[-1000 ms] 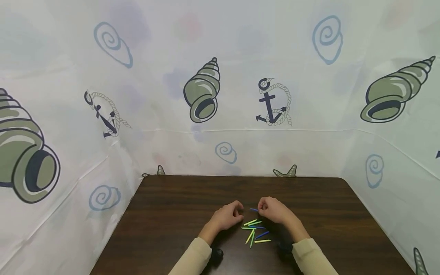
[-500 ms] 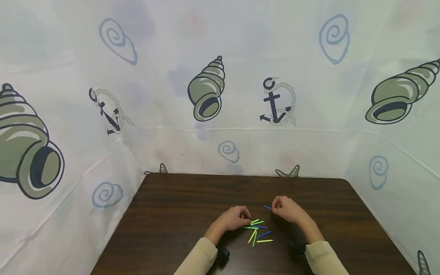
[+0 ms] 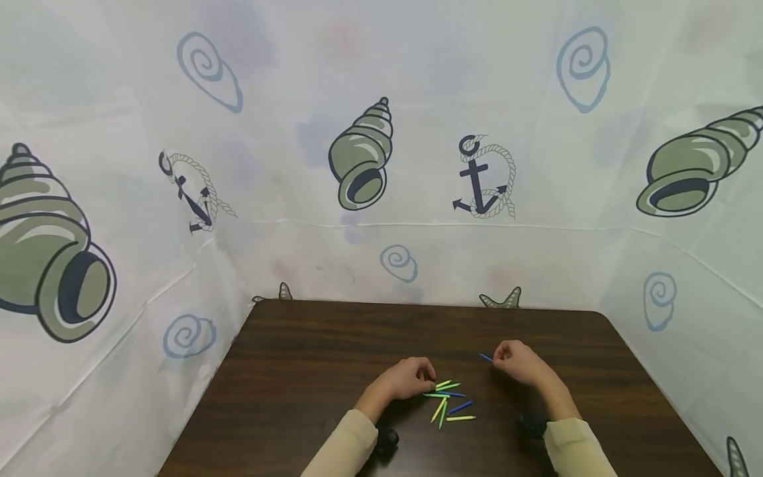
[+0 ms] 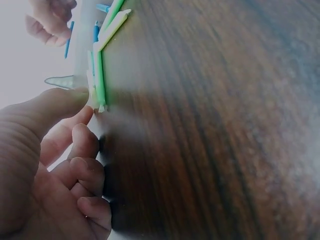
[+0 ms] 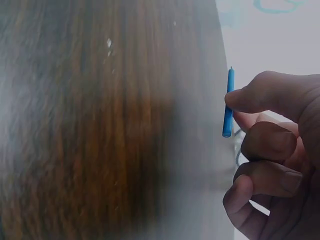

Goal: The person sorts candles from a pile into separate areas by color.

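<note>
My right hand (image 3: pixel 523 366) pinches a thin blue candle (image 5: pixel 228 102) between thumb and index finger, right of the loose candles. A wick shows at one end of it in the right wrist view. The other fingers are curled. At the left edge of the pile is my left hand (image 3: pixel 406 379), its fingers loosely bent and its thumb close to the candle ends. Green candles (image 4: pixel 99 75), yellow candles (image 3: pixel 461 418) and two blue candles (image 3: pixel 460 407) lie loosely together, some crossing or touching. Nothing is visibly held in the left hand.
The dark wooden table (image 3: pixel 286 397) carries the candles near its middle. White cloth (image 3: pixel 298 258) printed with shells and anchors surrounds its back and sides. A dark wrist device (image 3: pixel 389 438) is by the left sleeve.
My right hand has moved right, away from the pile, with the blue candle in its pinch. My left hand has come closer to the pile's left edge. The view has shifted slightly.
</note>
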Motion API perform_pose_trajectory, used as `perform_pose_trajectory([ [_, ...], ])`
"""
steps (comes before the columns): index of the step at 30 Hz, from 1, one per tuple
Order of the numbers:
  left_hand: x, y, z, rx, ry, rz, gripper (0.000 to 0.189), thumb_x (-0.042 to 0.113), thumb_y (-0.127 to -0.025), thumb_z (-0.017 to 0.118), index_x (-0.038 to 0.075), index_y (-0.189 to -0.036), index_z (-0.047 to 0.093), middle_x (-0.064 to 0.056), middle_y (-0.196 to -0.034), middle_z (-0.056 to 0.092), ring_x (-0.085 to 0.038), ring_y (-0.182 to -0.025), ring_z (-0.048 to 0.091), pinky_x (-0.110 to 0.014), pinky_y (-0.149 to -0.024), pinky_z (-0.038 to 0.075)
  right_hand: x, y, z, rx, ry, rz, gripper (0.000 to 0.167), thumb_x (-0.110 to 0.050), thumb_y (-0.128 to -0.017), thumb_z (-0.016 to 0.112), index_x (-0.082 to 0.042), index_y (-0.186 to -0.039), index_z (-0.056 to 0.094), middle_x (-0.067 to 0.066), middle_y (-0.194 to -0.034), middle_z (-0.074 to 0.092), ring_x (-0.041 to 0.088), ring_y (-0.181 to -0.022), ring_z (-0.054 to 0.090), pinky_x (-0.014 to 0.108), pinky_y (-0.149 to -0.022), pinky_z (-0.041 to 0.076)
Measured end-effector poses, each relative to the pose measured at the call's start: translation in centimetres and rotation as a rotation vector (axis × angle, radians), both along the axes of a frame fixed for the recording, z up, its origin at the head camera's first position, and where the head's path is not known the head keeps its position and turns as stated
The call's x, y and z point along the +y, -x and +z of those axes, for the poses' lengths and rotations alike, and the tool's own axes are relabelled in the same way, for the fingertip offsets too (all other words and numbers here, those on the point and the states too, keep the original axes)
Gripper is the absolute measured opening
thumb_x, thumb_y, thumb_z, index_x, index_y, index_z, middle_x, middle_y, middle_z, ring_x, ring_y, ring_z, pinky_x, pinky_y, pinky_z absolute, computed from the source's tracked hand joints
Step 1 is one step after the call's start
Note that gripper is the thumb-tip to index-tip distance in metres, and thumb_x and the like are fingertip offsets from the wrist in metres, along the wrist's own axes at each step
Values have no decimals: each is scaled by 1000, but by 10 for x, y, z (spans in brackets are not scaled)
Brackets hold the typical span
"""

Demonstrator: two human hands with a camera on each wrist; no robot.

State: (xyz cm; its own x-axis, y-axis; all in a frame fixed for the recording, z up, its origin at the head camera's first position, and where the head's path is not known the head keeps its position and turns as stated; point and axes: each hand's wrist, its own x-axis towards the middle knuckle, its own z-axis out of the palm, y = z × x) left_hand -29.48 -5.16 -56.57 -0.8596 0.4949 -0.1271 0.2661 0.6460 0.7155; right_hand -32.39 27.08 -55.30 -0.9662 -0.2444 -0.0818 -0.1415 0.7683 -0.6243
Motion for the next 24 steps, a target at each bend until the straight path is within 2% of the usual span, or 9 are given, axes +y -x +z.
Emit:
perform_pose_trajectory([
  [12, 4, -2, 1, 33, 46, 11, 13, 22, -102, 76, 16, -112, 71, 4, -80, 59, -10, -64, 51, -28, -61, 42, 16, -1, -8, -20, -1, -31, 8, -9, -97, 68, -5, -92, 66, 3, -80, 58, 18, -72, 52, 34, -67, 44],
  [19, 4, -1, 1, 41, 55, 13, 6, 23, -105, 70, 19, -109, 71, 6, -83, 60, -10, -67, 52, -29, -63, 43, 18, -4, -9, -34, 4, -59, 6, -8, -96, 68, -4, -93, 66, 4, -82, 59, 19, -73, 53, 35, -67, 44],
  [24, 4, -2, 1, 49, 56, 13, 7, 23, -103, 73, 18, -109, 71, 5, -82, 60, -9, -66, 51, -28, -62, 42, 18, -5, -9, -41, 2, -68, 6, -8, -97, 69, -4, -94, 65, 4, -82, 58, 19, -73, 53, 35, -67, 44],
])
